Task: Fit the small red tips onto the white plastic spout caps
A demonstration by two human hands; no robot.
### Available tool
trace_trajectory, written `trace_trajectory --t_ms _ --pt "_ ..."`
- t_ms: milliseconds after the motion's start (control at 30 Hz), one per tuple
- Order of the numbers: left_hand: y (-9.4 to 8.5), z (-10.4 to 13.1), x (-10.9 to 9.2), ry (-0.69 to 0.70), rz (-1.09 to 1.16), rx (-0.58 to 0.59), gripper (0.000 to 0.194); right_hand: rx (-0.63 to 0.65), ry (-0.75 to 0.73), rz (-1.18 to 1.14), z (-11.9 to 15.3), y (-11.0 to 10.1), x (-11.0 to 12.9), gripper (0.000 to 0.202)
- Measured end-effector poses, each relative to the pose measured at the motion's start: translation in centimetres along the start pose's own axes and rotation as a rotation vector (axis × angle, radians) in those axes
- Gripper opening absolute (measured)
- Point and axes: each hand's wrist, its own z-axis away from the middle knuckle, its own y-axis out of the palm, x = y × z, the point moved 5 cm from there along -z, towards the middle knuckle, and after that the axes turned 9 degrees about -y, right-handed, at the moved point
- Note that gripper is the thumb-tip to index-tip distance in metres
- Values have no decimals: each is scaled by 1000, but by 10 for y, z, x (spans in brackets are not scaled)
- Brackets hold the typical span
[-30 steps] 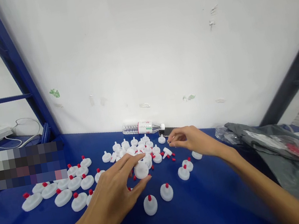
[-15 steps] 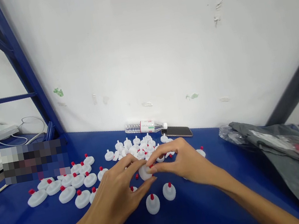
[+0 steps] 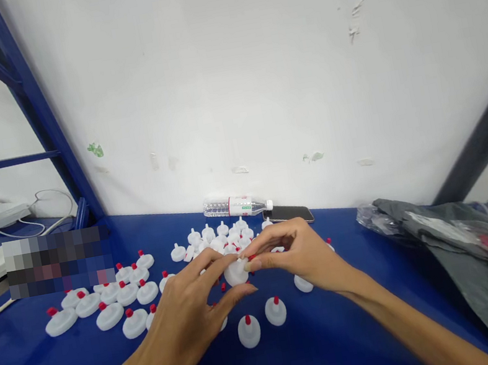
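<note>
One white lid (image 3: 234, 274) sits between the hands, the left hand (image 3: 192, 300) grasping it from eight o'clock, the right hand (image 3: 298, 254) pinching near its top from three. Off-centre pressure could knock it loose.

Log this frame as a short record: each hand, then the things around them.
Left hand: fingers hold a round white plastic spouted cap
Right hand: fingers at that cap's spout; exact grip unclear
Blue table: red-tipped round white plastic caps at left and front
Back: clear plastic bottle on its side, dark rectangular phone
Right: crumpled grey plastic bag
</note>
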Motion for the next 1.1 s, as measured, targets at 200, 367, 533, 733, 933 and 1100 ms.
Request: trace_trajectory --t_ms 200,367,533,733,933,1100 --pt "0 -1 -5 41 13 9 30 -79 54 -218 3 7 -13 19" --pt "2 0 -4 72 -41 -3 37 -78 58 -182 3 13 -13 18" --pt "0 -1 -1 35 -55 -17 56 -125 44 -83 -4 -21 -3 24" --pt "-1 0 -2 -65 -26 9 38 -170 187 516 -2 -101 -14 21" --pt "-1 -1 -4 -68 -50 5 32 2 363 670 9 -123 -62 15" --pt "1 -2 -3 -73 -59 19 32 58 421 721 13 -127 -74 14"
